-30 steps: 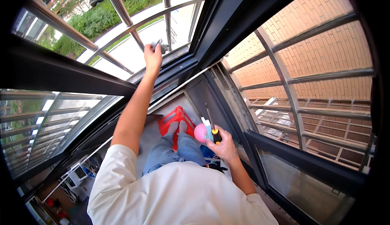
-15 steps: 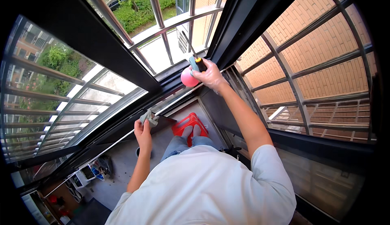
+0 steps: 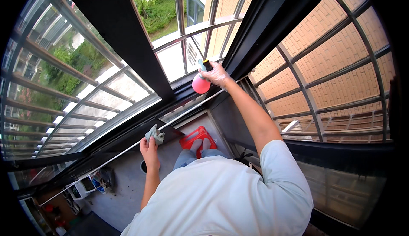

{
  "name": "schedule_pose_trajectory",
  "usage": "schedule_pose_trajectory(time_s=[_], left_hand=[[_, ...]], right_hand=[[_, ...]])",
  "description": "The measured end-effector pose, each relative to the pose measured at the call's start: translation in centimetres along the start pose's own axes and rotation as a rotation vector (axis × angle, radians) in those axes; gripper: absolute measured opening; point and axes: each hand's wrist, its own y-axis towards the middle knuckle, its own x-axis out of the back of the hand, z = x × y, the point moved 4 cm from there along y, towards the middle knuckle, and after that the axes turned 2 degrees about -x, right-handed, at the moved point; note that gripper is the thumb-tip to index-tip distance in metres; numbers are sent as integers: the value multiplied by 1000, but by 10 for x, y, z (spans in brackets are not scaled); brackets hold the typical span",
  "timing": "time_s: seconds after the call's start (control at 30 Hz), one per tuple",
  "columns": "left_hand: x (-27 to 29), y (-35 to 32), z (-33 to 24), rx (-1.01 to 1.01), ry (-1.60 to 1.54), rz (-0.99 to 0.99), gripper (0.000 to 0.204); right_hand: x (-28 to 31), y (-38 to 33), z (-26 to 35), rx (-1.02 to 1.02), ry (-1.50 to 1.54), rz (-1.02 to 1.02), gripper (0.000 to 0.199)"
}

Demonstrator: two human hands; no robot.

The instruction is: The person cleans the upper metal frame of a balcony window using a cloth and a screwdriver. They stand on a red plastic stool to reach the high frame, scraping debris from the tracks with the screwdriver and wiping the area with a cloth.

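In my right hand (image 3: 218, 75), up by the open window, is a spray bottle (image 3: 200, 84) with a round pink body and a pale teal head. The same hand grips a tool with a black and yellow handle (image 3: 207, 65) and a thin dark shaft, which looks like a screwdriver; its shaft points up toward the bars. A thin clear film, perhaps a glove or suds, shows on this hand. Lower and to the left, my left hand (image 3: 150, 154) pinches a crumpled grey-green rag (image 3: 155, 134) beside a long white rod (image 3: 183, 113).
My feet are on a red plastic stool (image 3: 199, 133). Metal window bars (image 3: 179, 10) and black frames (image 3: 140, 35) surround me, with a brick wall (image 3: 341, 65) outside. At lower left, a white rack (image 3: 81, 190) and other items stand on the grey floor (image 3: 123, 189).
My view has shifted, so the window bars and frame appear further right. The screwdriver has tilted and its handle shows less. Both hands keep their holds; the rag stays near the rod.
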Motion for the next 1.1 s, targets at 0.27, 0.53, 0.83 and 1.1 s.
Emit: schedule_pose_trajectory(time_s=[0.27, 0.53, 0.83, 1.1], left_hand=[[-12, 2, -2, 18, 21, 49, 13], [-25, 1, 8, 25, 49, 104, 9], [-69, 14, 3, -102, 280, 368, 8], [-203, 27, -15, 306, -77, 839, 22]], right_hand=[[8, 4, -5, 71, -65, -48, 55], [17, -5, -7, 322, -373, -266, 53], [17, -96, 30, 634, -615, -587, 35], [44, -213, 23, -110, 119, -270, 18]])
